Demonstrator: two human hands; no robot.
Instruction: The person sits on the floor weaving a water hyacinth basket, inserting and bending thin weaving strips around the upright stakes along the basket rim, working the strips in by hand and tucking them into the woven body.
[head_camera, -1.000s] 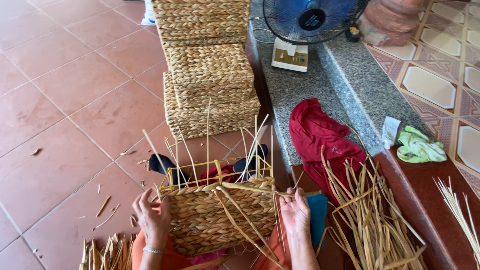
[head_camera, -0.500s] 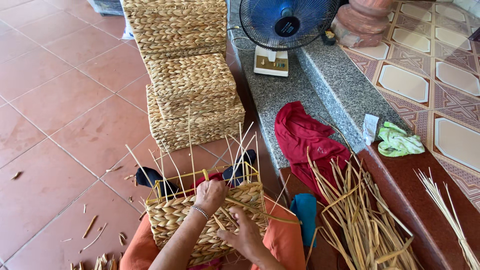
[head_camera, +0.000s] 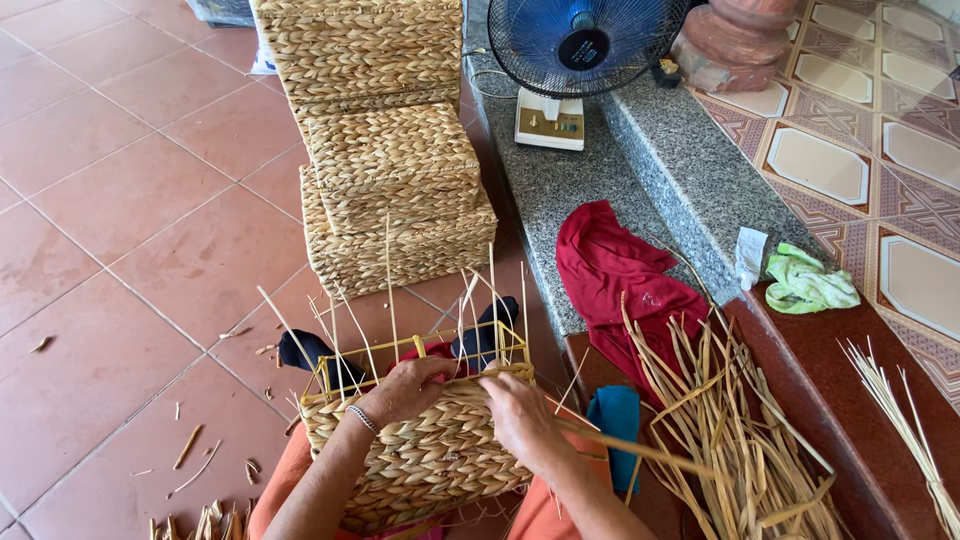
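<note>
Terracotta floor tiles (head_camera: 110, 230) underfoot; grey stone ledge (head_camera: 560, 200) to the right carries a blue fan (head_camera: 585, 45).

Fingers: left hand (head_camera: 405, 388) curls over the top rim of the half-woven basket (head_camera: 420, 470), fingertips pressed together on the topmost braid row. Right hand (head_camera: 520, 420) lies against the near right side, fingers closed and apparently pinching a loose straw strand (head_camera: 630, 447) that trails off rightward; the exact pinch point is hidden by the knuckles.

Basket position: on the person's lap, over orange cloth, touching both hands. Yellow wire frame (head_camera: 420, 355) projects bare above the weave.

Progress (judgement): side walls braided from the bottom up to just under the top bar; the upper band of frame is uncovered and thin upright stakes (head_camera: 390, 290) stand untrimmed above it. Rim closure and trimming appear left to do.

Orientation: basket sits upright, opening upward; long axis runs roughly left to right across the lap, tilted slightly up toward the right. Stakes point up and away from the person.

Outward: bundle of dry straw (head_camera: 730, 430) just right of the lap, red cloth (head_camera: 620, 270) on the ledge, green rag (head_camera: 810, 280) beyond it, stack of finished baskets (head_camera: 385, 140) ahead on the floor.
</note>
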